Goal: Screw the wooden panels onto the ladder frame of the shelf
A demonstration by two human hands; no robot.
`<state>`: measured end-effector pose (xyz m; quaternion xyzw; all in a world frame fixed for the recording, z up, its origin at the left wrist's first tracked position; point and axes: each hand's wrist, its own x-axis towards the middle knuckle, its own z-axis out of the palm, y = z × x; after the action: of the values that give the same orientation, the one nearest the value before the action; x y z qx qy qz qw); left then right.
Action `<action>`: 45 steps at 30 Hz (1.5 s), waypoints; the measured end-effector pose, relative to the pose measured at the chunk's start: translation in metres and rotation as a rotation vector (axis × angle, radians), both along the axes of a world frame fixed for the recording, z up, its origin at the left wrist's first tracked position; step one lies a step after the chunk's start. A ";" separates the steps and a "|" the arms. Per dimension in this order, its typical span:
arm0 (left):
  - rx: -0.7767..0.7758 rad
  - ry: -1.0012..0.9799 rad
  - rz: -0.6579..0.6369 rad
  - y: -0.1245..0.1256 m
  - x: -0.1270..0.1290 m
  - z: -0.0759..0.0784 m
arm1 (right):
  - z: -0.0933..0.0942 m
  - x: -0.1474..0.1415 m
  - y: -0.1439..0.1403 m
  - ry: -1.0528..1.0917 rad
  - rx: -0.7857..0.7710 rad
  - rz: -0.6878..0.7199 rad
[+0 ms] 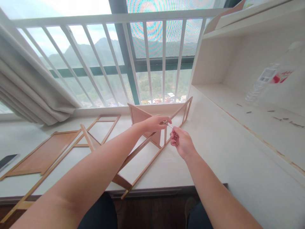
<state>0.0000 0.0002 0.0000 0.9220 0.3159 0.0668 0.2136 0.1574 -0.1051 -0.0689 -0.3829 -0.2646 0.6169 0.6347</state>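
Wooden slats, pale and thin, make up the frame (152,149) that lies across the white table (214,152), with an upright panel (140,119) standing at its far end near the window railing (147,63). The left hand (154,123) reaches over this panel, its fingers closed on the top of a short upright post (165,135) of the frame, steadying it. The right hand (181,143) sits just beside it, fingers curled shut around a slim metal tool (170,126) (it looks like a small key or driver, too fine to tell which), whose tip points at the spot under the left fingertips. The two hands are almost touching.

More parts lie flat to the left: a large brown panel (40,157) in its frame and an open rectangular frame (103,127) beyond it. A dark phone (7,160) rests at the table's left edge. On the lower shelf (262,117) to the right, small loose pieces (283,119) lie scattered beside a clear plastic bottle (269,82) lying on its side.

As I judge it, the risk is in the joint: the slats are slender, and the near corner of the frame overhangs the table's front edge, so a hard push on the tool could tip the frame or slide it off. A slip of the tip could also jab the left fingers, which sit right at the point of work.
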 end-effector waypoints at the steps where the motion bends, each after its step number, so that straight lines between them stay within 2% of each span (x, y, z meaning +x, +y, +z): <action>1: -0.001 -0.001 0.001 0.000 0.000 0.000 | -0.001 0.000 0.000 -0.012 0.010 -0.005; 5: -0.008 0.002 0.017 -0.003 0.000 0.002 | -0.004 0.000 0.002 -0.090 0.059 -0.014; 8: -0.014 0.006 0.011 -0.004 0.001 0.004 | -0.007 0.000 0.003 -0.228 0.098 -0.042; 10: -0.012 0.011 0.002 -0.004 0.001 0.005 | -0.008 0.000 0.002 -0.395 0.133 -0.098; 15: -0.001 0.008 -0.016 -0.003 0.003 0.006 | -0.010 0.007 -0.002 -1.003 0.313 -0.290; 19: -0.005 0.000 -0.019 -0.004 0.003 0.005 | -0.010 0.009 -0.004 -1.146 0.324 -0.316; 32: 0.000 -0.008 -0.019 -0.003 0.003 0.004 | -0.014 0.007 -0.001 -0.969 0.317 -0.307; 35: -0.015 -0.011 -0.014 -0.004 0.003 0.005 | -0.011 0.004 0.001 -0.793 0.255 -0.259; 41: -0.027 0.006 -0.006 -0.006 0.003 0.007 | 0.000 0.003 0.003 -0.209 0.014 -0.072; 45: -0.017 0.011 -0.008 -0.007 0.003 0.008 | 0.001 0.004 0.002 -0.139 -0.002 -0.058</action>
<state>0.0034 -0.0072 0.0085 0.9218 0.3140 0.0583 0.2199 0.1613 -0.1031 -0.0676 -0.4328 -0.2963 0.5703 0.6321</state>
